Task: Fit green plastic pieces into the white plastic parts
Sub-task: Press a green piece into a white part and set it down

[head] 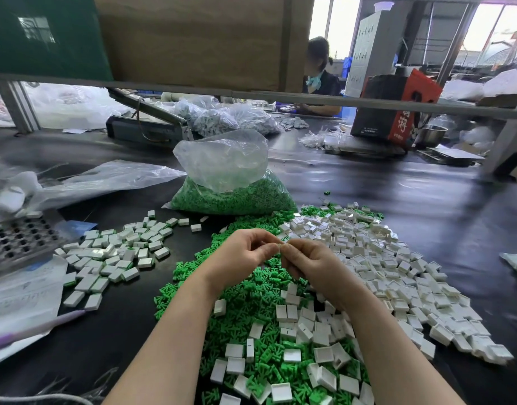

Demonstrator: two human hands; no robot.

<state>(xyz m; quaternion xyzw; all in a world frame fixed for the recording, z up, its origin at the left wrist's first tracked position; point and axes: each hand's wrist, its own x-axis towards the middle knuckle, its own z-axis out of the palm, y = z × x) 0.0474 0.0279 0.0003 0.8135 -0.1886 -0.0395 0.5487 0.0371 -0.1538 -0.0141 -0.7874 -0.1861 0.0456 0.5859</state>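
My left hand [242,255] and my right hand [307,263] meet fingertip to fingertip above the table, both pinching one small white plastic part [277,247] between them. Whether a green piece sits in it is hidden by my fingers. Under my hands spreads a heap of loose green plastic pieces [251,311] mixed with white parts. A wide pile of hollow white parts [383,267] lies to the right. To the left lies a separate group of white parts [114,252], some showing green at an edge.
A clear bag of green pieces [231,188] stands behind the heaps. A metal grid tray [17,241] and paper sheets [20,299] sit at the left. Another person [320,80] works at the far side, beyond a shelf rail [251,93]. A red and black box [394,109] stands far right.
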